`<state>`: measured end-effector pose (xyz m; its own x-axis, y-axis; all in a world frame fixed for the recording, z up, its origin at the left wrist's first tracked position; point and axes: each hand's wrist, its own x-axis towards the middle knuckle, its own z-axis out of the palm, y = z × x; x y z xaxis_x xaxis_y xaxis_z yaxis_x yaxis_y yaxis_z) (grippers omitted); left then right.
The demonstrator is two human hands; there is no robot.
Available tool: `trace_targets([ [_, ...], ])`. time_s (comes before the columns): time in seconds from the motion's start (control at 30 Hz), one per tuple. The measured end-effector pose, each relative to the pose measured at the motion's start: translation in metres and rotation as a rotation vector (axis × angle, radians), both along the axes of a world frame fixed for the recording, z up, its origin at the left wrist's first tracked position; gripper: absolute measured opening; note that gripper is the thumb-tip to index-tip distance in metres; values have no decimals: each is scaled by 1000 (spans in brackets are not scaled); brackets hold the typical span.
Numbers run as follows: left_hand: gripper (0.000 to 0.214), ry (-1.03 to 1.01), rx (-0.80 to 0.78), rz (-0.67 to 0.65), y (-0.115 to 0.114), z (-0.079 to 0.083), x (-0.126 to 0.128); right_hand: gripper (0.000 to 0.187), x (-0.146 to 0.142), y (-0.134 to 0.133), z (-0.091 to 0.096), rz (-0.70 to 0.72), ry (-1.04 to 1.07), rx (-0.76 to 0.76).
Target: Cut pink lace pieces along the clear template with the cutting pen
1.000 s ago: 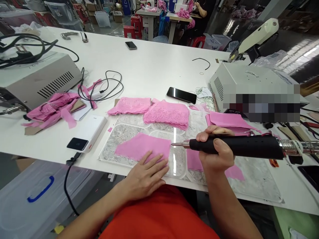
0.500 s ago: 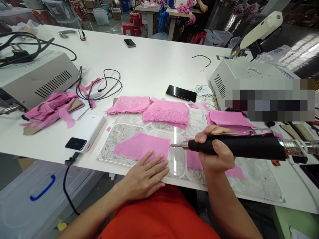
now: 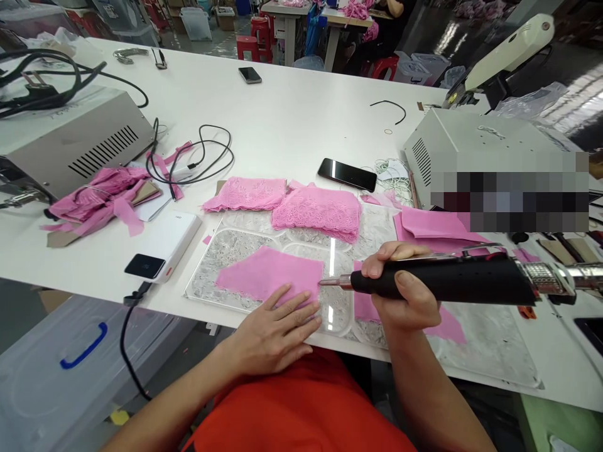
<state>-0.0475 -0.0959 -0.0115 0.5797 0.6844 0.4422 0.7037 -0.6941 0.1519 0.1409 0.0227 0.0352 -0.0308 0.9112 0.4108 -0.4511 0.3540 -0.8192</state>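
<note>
A pink piece of fabric (image 3: pixel 264 273) lies flat on a clear tray (image 3: pixel 200 279) with a grey speckled surface beneath. My left hand (image 3: pixel 277 329) rests flat on the fabric's near right part, fingers stretched out. My right hand (image 3: pixel 407 289) is closed around a thick black pen-shaped tool (image 3: pixel 452 280) with a cable connector at its rear. Its pointed metal tip aims left and meets the fabric's right edge; whether it presses down I cannot tell. Under my right hand lies another pink piece (image 3: pixel 362 307), partly hidden.
Stacked pink lace pieces (image 3: pixel 315 213) lie behind the tray, with folded pink fabric (image 3: pixel 433 223) to their right. A phone (image 3: pixel 347 174), a white power bank (image 3: pixel 181 242) and two grey machine boxes (image 3: pixel 94 135) stand around. A person (image 3: pixel 393 31) sits across the room.
The tool's tip has slid slightly toward me along the fabric's right edge. My left hand stays in place on the fabric. The whole view has shifted a little.
</note>
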Motion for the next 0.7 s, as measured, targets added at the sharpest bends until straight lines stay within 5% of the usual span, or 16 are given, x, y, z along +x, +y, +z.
trace_targets([
  [0.5, 36, -46, -1, -44, -3, 2, -4, 12, 7, -2, 5, 20, 14, 2],
  [0.7, 37, -58, -9, -58, -4, 1, -5, 13, 8, -8, 6, 148, 28, -22],
])
